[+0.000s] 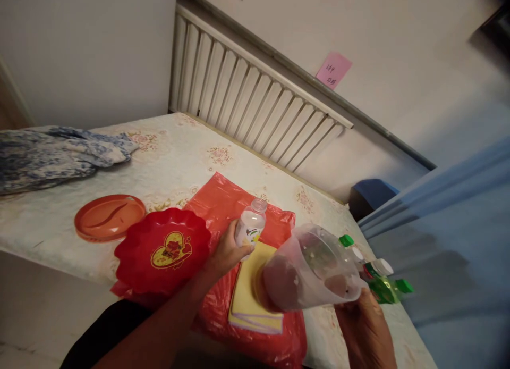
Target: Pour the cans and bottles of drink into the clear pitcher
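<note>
Bottles (pixel 380 278) crowd behind the right hand (pixel 364 326) clasping a jug (pixel 313 270); left hand (pixel 227 252) grips a small bottle (pixel 250 225).

Floral cream-covered table (pixel 179 156), crumpled blue patterned cloth (pixel 51 153), orange oval plastic plate (pixel 109 217), red plastic sheet (pixel 223 204), green-capped bottles (pixel 384 284)

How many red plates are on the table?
2. An orange-red oval plate lies at the left; a red scalloped plate with a gold heart sits beside it, on the red plastic bag, near the left hand.
</note>
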`<state>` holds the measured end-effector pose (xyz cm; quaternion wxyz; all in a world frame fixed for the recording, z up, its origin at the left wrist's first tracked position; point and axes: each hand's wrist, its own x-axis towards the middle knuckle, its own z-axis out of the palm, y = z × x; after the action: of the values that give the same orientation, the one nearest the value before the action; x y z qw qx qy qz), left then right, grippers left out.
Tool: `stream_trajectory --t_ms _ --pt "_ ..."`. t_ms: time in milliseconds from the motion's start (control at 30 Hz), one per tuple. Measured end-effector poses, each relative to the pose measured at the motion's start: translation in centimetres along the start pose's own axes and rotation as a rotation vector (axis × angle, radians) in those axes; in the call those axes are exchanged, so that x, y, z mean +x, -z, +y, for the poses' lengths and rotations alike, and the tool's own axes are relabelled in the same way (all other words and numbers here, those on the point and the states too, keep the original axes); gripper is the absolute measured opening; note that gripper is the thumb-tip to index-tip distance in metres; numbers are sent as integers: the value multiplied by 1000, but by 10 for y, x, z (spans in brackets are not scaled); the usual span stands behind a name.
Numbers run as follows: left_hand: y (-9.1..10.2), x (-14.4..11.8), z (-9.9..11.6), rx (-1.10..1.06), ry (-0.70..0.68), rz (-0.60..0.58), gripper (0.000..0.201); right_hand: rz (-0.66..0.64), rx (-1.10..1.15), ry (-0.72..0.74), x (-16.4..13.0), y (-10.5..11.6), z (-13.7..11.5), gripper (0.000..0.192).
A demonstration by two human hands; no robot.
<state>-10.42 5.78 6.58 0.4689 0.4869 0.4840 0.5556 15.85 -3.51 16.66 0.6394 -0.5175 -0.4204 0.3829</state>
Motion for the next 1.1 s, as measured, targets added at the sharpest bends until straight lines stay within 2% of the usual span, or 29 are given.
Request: stream_trajectory --t_ms 133,267,400,600,733,867,1100 --pt "0 -2 2 6 1 2 65 -22 99 -184 -13 -1 13 36" --pt "1 -1 3 -2 -1 -8 68 -77 74 -197 -19 -2 30 36" --pt "2 0 2 -2 -23 -12 68 -135 28 -195 -23 -2 47 23" --pt "2 -3 6 66 18 4 67 -44 -62 -109 -25 -3 55 33" --pt "2 -3 10 104 29 15 65 4 -244 -1 -25 -6 50 31" --pt "3 -3 10 91 21 8 64 30 -409 46 -24 -7 45 32" --pt "2 -2 8 147 29 19 61 57 -454 78 -24 -12 41 28"
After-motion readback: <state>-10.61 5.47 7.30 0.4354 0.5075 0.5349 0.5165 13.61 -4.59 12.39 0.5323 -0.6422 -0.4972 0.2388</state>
